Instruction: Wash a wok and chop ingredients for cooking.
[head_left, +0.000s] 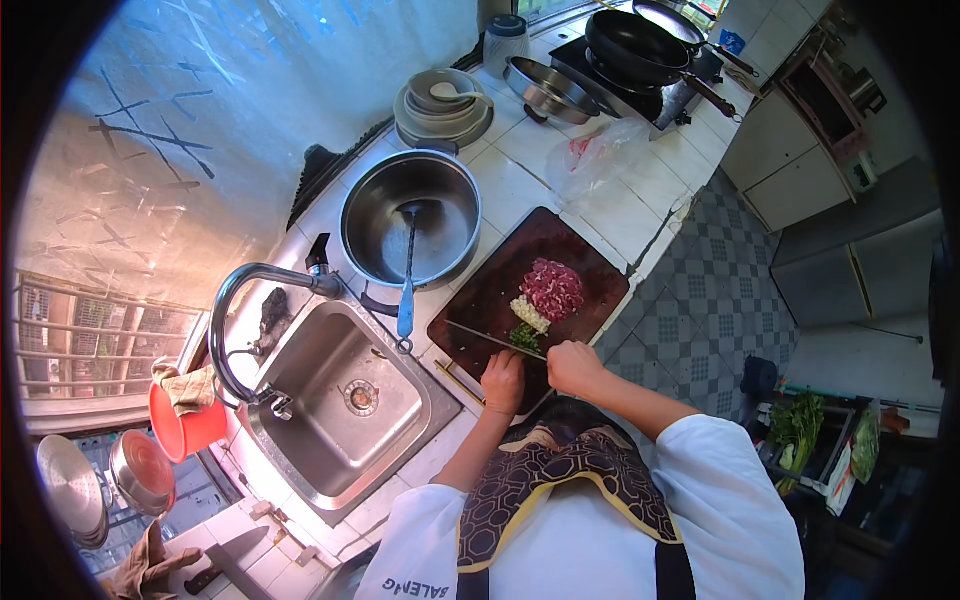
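Observation:
My right hand (574, 368) grips a knife (487, 337), its thin blade reaching left over a dark red-brown cutting board (480, 300). Just below the blade, my left hand (503, 381) rests near the board's front edge with its fingers bunched; whether it holds anything is hidden. Chopped green herbs (525, 338) lie right beyond the blade. Past them sits a small heap of minced pale garlic-like pieces (529, 314), touching a larger mound of minced raw meat (553, 290).
Left of the board are a steel sink (330, 420) with a curved faucet (225, 322) and a large pot (411, 217) holding a blue-handled ladle (406, 307). Stacked bowls (442, 109), a steel pan (551, 90), a plastic bag (600, 161) and a stove with a wok (637, 49) stand farther back.

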